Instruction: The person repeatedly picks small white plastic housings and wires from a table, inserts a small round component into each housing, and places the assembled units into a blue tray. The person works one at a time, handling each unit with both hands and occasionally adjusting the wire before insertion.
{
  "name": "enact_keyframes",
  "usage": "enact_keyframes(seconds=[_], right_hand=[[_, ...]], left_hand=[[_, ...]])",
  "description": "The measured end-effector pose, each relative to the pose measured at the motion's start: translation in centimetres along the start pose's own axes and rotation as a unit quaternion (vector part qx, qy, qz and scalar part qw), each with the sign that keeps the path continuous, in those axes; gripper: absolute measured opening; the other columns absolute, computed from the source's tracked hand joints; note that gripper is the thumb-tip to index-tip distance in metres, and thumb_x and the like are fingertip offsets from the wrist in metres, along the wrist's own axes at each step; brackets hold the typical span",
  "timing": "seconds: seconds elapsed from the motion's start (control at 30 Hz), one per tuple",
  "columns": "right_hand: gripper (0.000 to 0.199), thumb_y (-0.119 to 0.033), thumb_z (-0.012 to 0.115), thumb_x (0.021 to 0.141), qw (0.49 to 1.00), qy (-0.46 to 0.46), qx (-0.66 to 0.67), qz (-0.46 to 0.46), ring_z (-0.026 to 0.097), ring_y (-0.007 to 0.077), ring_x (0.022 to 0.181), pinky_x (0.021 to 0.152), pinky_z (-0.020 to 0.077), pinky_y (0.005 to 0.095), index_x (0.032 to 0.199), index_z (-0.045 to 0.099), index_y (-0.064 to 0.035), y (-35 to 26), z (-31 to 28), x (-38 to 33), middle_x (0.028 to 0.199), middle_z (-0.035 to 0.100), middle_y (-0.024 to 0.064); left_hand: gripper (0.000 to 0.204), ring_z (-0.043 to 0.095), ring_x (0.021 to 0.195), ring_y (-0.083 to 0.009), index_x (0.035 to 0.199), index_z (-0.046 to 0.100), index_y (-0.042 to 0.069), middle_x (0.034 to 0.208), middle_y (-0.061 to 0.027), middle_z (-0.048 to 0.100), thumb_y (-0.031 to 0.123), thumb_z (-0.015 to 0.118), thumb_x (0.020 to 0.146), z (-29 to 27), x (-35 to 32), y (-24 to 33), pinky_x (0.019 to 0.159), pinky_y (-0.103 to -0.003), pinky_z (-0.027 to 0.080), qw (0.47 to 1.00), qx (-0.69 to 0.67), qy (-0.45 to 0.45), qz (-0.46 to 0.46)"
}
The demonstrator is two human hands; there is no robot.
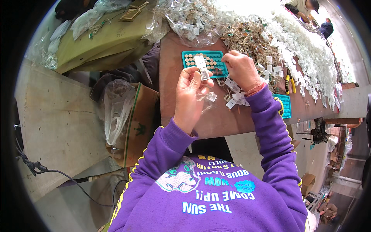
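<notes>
While the brown wooden tabletop [185, 116] is crowded along its far side with heaped small white plastic parts [305, 50], a bare strip is left near its front edge, under the hands. A small clear-and-white rectangular plastic piece [203, 73] is pinched between the thumb and fingertips of the left hand [190, 91], which is raised with the wrist bent upward, just in front of a teal plastic tray of round coppery discs [205, 58]. The right hand [240, 69] is curled, fingers pressed together, over the tray's right edge; whether anything is pinched there cannot be told.
</notes>
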State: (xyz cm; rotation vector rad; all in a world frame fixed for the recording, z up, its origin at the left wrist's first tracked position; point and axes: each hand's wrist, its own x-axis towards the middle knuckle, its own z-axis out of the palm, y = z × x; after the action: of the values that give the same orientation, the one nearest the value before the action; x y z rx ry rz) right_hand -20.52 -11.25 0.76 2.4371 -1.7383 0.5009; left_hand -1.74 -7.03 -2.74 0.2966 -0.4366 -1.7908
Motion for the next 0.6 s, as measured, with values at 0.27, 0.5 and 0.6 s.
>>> enact_keyframes(seconds=[0.27,0.5,0.6], right_hand=[[0.01,-0.006,0.065,0.079,0.996,-0.081,0.028,-0.021,0.065,0.0324,0.079,0.072,0.0517,0.0407,0.089,0.068,-0.0044,0.5,1.1,-0.2,0.083,0.063,0.0119],[0.006,-0.011,0.065,0.083,0.994,-0.012,0.104,0.033,0.065,0.0308,0.073,0.064,0.0524,0.0383,0.082,0.065,-0.0052,-1.1,-1.2,0.0,0.08,0.063,0.0114],[0.007,-0.004,0.071,0.078,0.961,0.072,0.262,0.039,0.063,0.0196,0.064,0.06,0.0515,0.0292,0.084,0.071,-0.0067,-3.1,-4.1,-0.9,0.076,0.065,0.0081]], left_hand=[[0.018,0.065,0.086,-0.0146,0.114,0.054,0.007,0.107,-0.0145,0.065,0.018,0.051,0.101,-0.3,0.0,0.1,0.059,-0.018,0.046,1.0,0.016,-0.012,-0.021],[0.018,0.066,0.087,-0.0149,0.113,0.054,0.007,0.105,-0.0132,0.066,0.019,0.053,0.1,-0.1,0.0,0.3,0.062,-0.019,0.048,0.999,0.045,0.0,-0.029],[0.018,0.066,0.087,-0.015,0.113,0.055,0.006,0.102,-0.0117,0.066,0.018,0.054,0.1,0.1,-0.1,0.3,0.064,-0.019,0.05,0.997,0.076,0.012,-0.024]])
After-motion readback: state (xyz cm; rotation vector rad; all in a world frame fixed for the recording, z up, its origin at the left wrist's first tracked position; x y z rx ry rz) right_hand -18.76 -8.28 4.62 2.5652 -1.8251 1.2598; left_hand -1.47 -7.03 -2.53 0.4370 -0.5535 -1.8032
